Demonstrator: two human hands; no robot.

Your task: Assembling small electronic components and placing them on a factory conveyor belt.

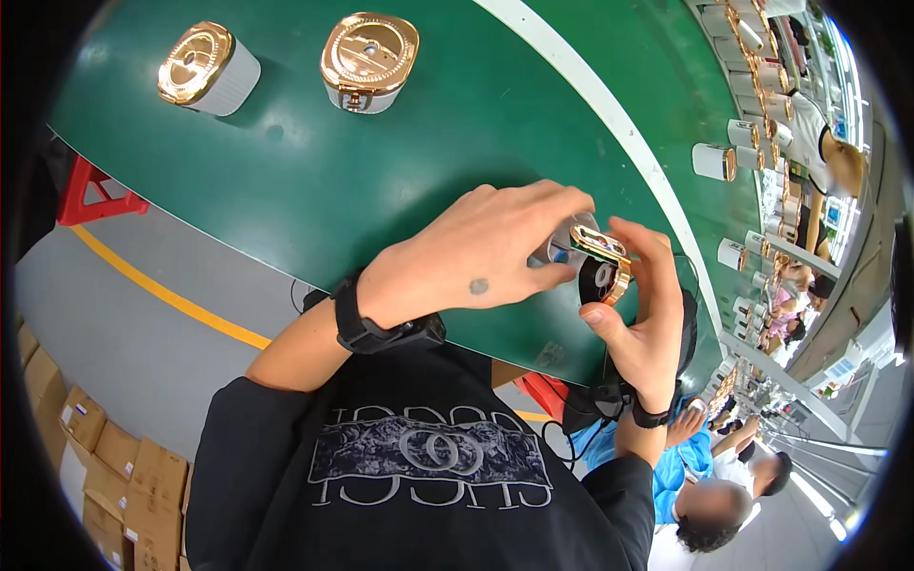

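Note:
Above the near edge of the green table, both hands are closed around a small gold-rimmed unit [604, 249], which has a see-through plastic body and a dark, round inner part. My left hand [481, 249] pinches the see-through end between thumb and fingers. On the gold and black end, my right hand [647, 309] grips with its thumb below and its fingers curled over the far side. Whether these ends are one piece or two parts is hidden by the fingers. Farther left stand two white canisters with shiny gold lids, one tilted-looking canister [208, 68] and one latched canister [368, 65].
The green table [286, 181] has a pale strip [609, 105] running along it. More white and gold canisters [714, 162] line the right side. A person in blue [705, 485] sits close on my right. Cardboard boxes [133, 476] and a red stool [95, 190] are at left.

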